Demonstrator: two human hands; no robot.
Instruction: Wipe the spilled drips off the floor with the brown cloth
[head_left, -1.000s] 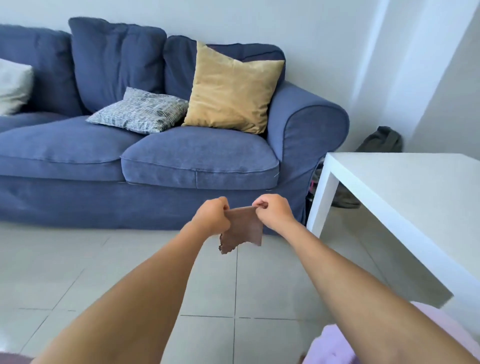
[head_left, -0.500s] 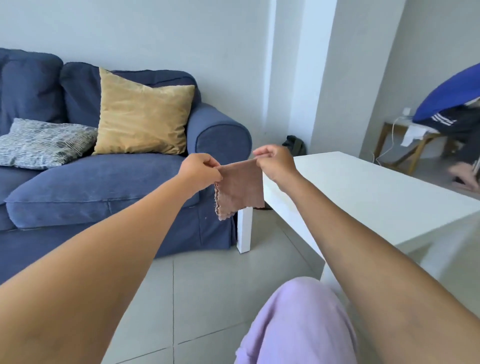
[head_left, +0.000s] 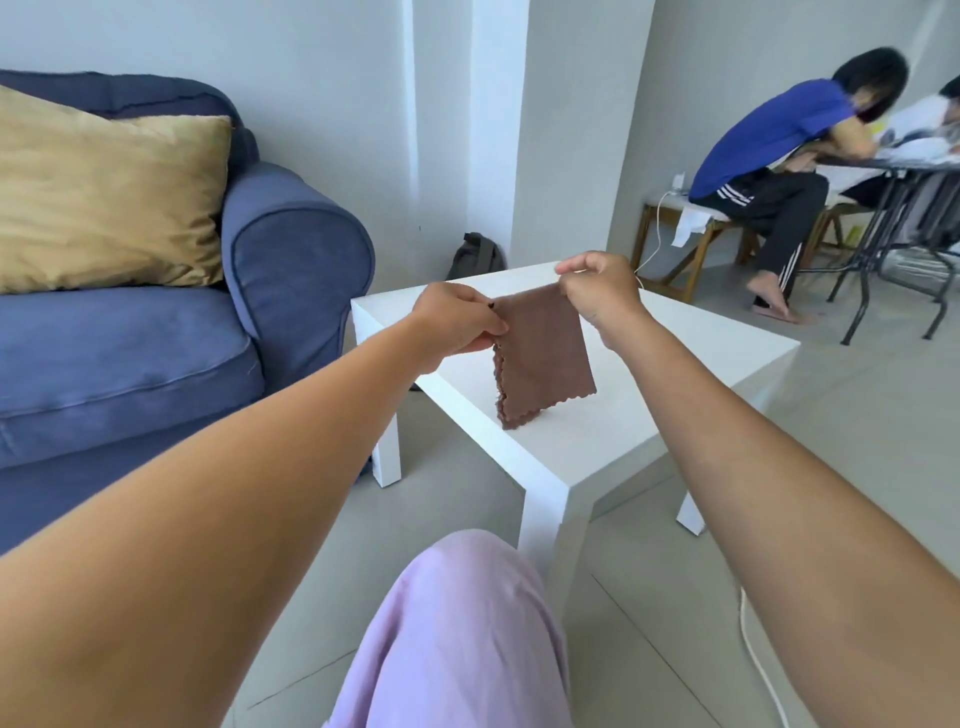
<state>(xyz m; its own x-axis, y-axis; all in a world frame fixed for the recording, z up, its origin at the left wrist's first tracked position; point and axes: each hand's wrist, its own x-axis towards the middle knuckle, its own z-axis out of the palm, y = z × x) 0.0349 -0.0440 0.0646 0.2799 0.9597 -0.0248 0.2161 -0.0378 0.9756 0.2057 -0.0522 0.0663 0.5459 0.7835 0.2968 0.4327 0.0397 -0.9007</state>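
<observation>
The brown cloth (head_left: 540, 358) hangs folded in the air over the white table (head_left: 675, 395), its scalloped lower edge just above the tabletop. My left hand (head_left: 460, 325) pinches its upper left corner. My right hand (head_left: 600, 293) pinches the upper right corner, a little higher. Both arms reach forward from the bottom of the view. I see no drips on the grey floor tiles (head_left: 467, 499).
A blue sofa (head_left: 156, 358) with a yellow cushion (head_left: 104, 197) stands at the left. My knee in lilac trousers (head_left: 457, 639) rises at the bottom centre. A dark bag (head_left: 475, 257) leans on the wall. A seated person in a blue shirt (head_left: 769, 156) is at the far right by a dark table.
My view has swung to the right, from the sofa to the white table. Both hands have carried the cloth with them, so it now hangs over the tabletop.
</observation>
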